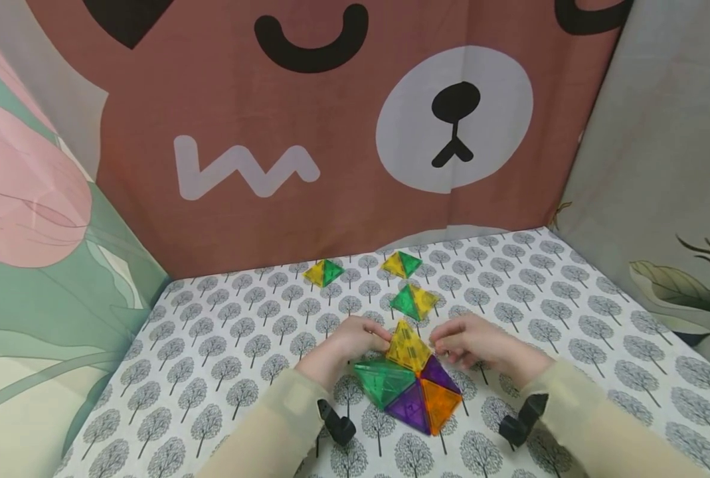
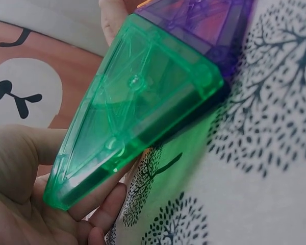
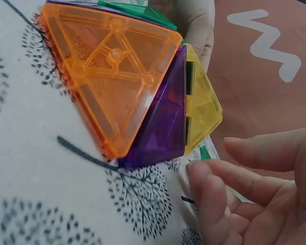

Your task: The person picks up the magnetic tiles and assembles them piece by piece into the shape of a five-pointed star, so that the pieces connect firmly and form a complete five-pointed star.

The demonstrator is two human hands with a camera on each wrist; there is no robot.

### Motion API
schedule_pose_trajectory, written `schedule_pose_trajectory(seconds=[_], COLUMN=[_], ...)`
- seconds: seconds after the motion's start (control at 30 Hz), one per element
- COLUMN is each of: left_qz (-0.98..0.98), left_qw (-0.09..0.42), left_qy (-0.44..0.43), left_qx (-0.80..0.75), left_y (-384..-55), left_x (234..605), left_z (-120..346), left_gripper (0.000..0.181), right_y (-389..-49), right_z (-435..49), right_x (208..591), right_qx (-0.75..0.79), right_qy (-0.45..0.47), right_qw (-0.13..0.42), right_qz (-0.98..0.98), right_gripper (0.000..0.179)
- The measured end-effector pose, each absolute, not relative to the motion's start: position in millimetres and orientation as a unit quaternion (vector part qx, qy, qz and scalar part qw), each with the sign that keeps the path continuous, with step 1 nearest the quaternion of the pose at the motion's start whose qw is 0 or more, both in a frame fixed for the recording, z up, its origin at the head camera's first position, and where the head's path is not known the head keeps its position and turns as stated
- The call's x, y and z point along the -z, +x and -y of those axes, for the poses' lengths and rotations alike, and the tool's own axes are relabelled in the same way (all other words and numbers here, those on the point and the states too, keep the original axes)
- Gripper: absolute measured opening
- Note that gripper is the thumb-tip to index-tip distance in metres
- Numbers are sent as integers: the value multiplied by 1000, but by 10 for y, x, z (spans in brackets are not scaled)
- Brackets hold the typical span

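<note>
A ring of translucent triangular magnetic tiles stands on the cloth between both hands: green (image 1: 384,380), purple (image 1: 411,406), orange (image 1: 442,403), another purple (image 1: 441,373) and yellow (image 1: 409,346). My left hand (image 1: 357,337) pinches the left edge of the yellow tile with thumb and fingertips. In the left wrist view the green tile (image 2: 137,102) covers part of that hand. My right hand (image 1: 474,342) is just right of the yellow tile, fingers loosely bent and holding nothing. In the right wrist view its fingertips (image 3: 196,171) are close below the yellow tile's corner (image 3: 201,109).
Beyond the hands are three small yellow-and-green tile pieces: one nearest (image 1: 413,302), one behind it (image 1: 402,264) and one farther left (image 1: 323,273). A tree-print cloth (image 1: 235,372) covers the table. A bear-print curtain (image 1: 223,226) hangs at the back edge.
</note>
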State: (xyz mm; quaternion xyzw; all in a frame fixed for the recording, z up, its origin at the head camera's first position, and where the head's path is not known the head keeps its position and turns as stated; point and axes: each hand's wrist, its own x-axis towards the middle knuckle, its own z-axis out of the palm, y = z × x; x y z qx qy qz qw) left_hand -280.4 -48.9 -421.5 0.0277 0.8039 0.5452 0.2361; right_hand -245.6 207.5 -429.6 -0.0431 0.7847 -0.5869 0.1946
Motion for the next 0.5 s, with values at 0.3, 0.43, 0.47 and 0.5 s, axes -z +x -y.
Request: schedule_pose_trajectory(seconds=[0.3,0.43,0.47,0.5], left_qz=[-800,-810,-814,-816], left_qw=[236,235,234,234], left_qy=[41,49,52,54], left_qx=[-550,-535,-530,-526], left_y=[-2806,-2799,-2797,-2794], left_x=[4210,4207,4205,4202], left_z=[485,509,515,520], left_gripper=[11,6,7,7], right_y=[-1884,-1596,-1540,-1491], right_z=[-2150,-2172,-2176,-2178], right_x=[4148,4169,4181,4191], right_qx=[555,634,653,668], right_qy=[-23,-4,2,5], right_qw=[206,256,265,271], right_qz=[-805,-730,-710,-693], right_gripper=[46,68,71,73])
